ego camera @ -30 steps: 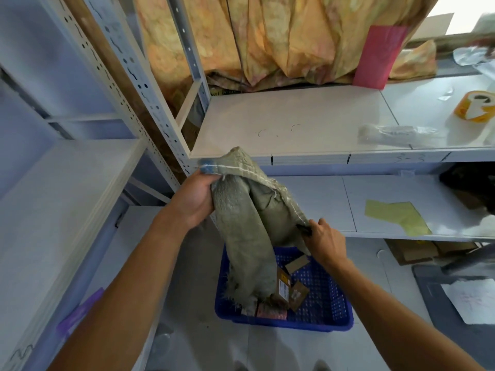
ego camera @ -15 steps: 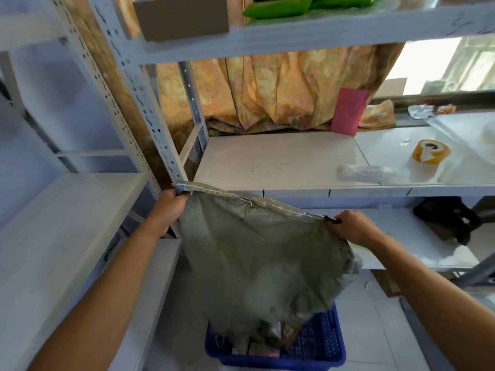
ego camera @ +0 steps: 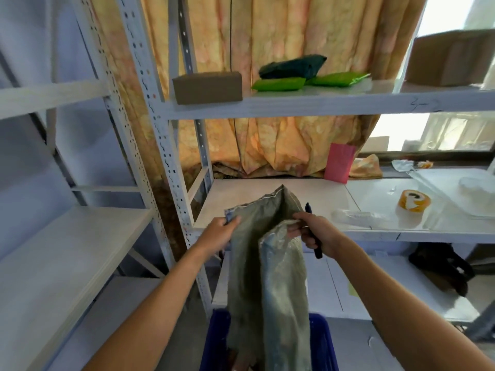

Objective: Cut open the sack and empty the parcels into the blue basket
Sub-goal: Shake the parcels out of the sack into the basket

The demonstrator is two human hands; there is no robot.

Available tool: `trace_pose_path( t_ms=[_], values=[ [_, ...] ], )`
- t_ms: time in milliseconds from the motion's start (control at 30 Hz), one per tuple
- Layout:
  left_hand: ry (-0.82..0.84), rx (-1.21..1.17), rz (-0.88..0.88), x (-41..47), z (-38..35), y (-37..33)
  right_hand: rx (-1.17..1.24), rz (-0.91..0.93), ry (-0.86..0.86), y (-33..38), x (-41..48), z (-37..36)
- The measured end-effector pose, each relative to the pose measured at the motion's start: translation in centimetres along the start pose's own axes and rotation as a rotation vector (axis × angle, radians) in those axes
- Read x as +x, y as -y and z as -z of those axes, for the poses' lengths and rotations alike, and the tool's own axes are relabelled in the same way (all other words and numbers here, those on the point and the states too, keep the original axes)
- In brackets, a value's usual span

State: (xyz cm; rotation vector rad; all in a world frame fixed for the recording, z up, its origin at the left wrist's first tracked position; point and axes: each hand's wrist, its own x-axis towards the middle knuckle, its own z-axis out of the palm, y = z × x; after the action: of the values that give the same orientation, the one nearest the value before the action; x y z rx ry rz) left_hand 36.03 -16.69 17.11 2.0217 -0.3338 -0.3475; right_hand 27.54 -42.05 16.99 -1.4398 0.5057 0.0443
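Facing white metal shelving (ego camera: 294, 104) backed by an orange curtain (ego camera: 281, 145). Holding up a limp grey-green sack (ego camera: 267, 277) in front of the middle shelf, its lower end hanging down into the blue basket (ego camera: 322, 341) on the floor, contents there too dim to tell. On the upper shelf, a cardboard box (ego camera: 207, 87) just beside green packets (ego camera: 278, 84). Gripping the sack's top left corner with the left hand (ego camera: 217, 234), fingers curled round the fabric. Pinching the top right edge with the right hand (ego camera: 313, 231), fingers also wrapped round a slim black tool (ego camera: 318, 253), blade or pen, cannot tell which. Farther right on the middle shelf, well apart from the sack, a yellow tape roll (ego camera: 413, 200).
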Motion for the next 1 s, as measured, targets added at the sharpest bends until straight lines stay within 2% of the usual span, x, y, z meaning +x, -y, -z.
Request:
trace_pose_path(
  t_ms=[167, 233, 333, 367, 433, 533, 600, 667, 733, 867, 1000],
  values=[
    [0.266, -0.17, -0.194, -1.9, -2.6, -3.9, 0.009, 0.083, 0.013, 3.2, -1.4, -3.0],
    [0.327, -0.132, -0.266, -2.0, -3.3, -4.3, -0.009, 0.144, -0.031, 4.5, -2.2, -3.7],
    [0.145, 0.055, -0.288, -1.0, -3.4, -4.5, -0.136, 0.253, -0.07, 6.1, -3.1, -4.3],
    [0.079, 0.038, -0.279, -0.6, -3.2, -4.6, -0.181, 0.29, -0.073, 6.4, -3.3, -4.2],
    [0.007, -0.124, -0.225, -0.4, -2.4, -5.2, -0.266, 0.395, -0.133, 6.1, -3.4, -3.9],
    [-0.055, -0.329, -0.14, -0.4, -0.1, -6.7, -0.485, 0.613, -0.434, 3.9, -2.8, -2.5],
    [-0.079, -0.449, -0.113, -0.3, 1.8, -7.5, -0.476, 0.602, -0.545, 1.4, -2.0, -1.5],
    [-0.07, -0.568, -0.093, -0.5, 3.3, -8.4, -0.406, 0.477, -0.6, -0.8, -1.8, -0.9],
    [-0.048, -0.674, -0.08, -0.7, 4.7, -9.2, -0.335, 0.352, -0.562, -2.7, -1.3, -0.4],
    [-0.103, -0.799, -0.053, -0.4, 6.9, -9.5, -0.14, 0.221, -0.163, -5.5, -1.9, -1.2],
    [-0.136, -0.742, -0.017, -0.7, 7.7, -8.7, -0.058, 0.167, -0.089, -5.8, -1.4, -2.7]
  ],
)
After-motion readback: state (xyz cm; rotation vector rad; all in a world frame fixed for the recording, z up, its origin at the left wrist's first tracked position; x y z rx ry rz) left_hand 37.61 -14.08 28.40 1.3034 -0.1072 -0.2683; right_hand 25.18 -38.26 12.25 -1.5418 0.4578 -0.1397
